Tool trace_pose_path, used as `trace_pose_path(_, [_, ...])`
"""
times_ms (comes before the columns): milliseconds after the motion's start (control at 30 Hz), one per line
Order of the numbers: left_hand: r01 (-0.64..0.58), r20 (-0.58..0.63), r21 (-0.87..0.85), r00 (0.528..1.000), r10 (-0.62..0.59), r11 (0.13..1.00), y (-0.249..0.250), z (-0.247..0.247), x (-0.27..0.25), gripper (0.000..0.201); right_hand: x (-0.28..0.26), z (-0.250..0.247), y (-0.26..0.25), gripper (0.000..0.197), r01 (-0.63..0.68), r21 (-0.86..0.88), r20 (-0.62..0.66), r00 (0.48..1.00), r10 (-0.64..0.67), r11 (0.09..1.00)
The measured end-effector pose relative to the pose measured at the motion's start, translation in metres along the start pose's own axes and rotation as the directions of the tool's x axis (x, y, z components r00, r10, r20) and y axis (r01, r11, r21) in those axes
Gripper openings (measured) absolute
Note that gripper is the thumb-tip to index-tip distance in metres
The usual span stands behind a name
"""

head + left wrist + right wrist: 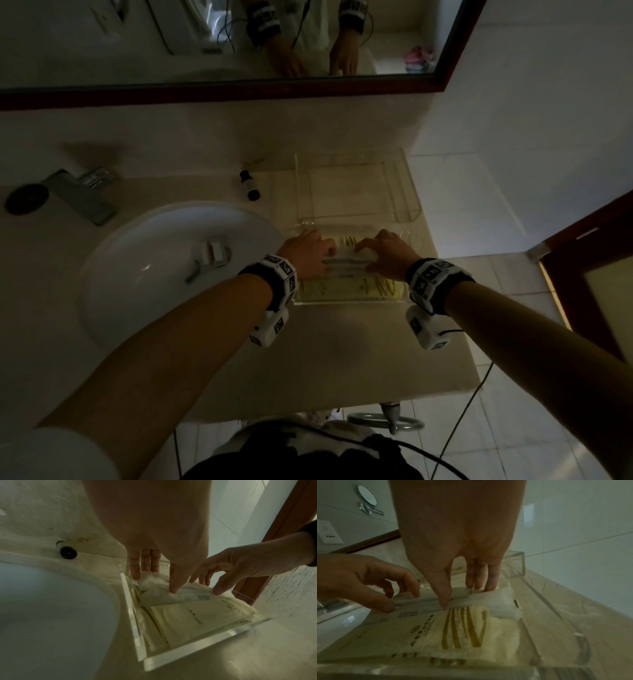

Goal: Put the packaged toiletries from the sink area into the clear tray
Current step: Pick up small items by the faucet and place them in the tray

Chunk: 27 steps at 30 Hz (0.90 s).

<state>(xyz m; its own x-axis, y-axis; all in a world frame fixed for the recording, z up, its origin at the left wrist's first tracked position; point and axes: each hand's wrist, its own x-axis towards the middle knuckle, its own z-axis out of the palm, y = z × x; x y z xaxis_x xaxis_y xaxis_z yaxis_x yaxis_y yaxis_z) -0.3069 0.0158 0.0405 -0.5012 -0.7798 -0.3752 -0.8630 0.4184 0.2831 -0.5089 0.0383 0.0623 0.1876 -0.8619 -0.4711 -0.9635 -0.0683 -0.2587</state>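
Observation:
A clear tray (349,302) stands on the counter right of the basin. A yellowish flat packet (342,288) (188,618) (436,635) lies on its floor. Across it, in the tray's far half, stands a white soft packet (346,262) (159,592) (505,601) on its edge. My left hand (308,250) (155,584) pinches the packet's left end between thumb and fingers. My right hand (383,250) (462,596) pinches its right part the same way. Both hands reach down inside the tray walls (197,646).
A taller clear acrylic stand (356,185) sits right behind the tray. A small dark-capped bottle (250,185) (66,549) lies by the back wall. The white basin (171,267) holds a small pale packet (214,253). The tap (82,192) is far left, and the counter ends just right of the tray.

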Motion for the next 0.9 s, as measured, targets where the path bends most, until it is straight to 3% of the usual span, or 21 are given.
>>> trace_pose_path(133, [0.01, -0.063, 0.004, 0.998, -0.01, 1.0, -0.002, 0.001, -0.002, 0.036, 0.002, 0.002, 0.0, 0.045, -0.009, 0.01, 0.004, 1.0, 0.009, 1.0])
trace_pose_path(500, [-0.015, -0.082, -0.008, 0.996, 0.015, 1.0, -0.004, 0.011, -0.005, 0.036, 0.005, 0.003, -0.007, 0.044, -0.058, -0.012, 0.041, 0.997, 0.058, 0.998])
trace_pose_path(700, [-0.011, -0.188, -0.125, 0.982, -0.013, 0.992, -0.026, 0.0, -0.023, 0.045, 0.011, -0.01, -0.035, 0.045, -0.004, 0.051, -0.041, 0.999, 0.006, 0.999])
trace_pose_path(900, [0.168, -0.177, -0.275, 0.959, -0.222, 0.947, -0.076, -0.017, -0.051, 0.047, 0.035, -0.014, -0.1, 0.048, 0.065, 0.164, -0.046, 0.997, -0.058, 0.984])
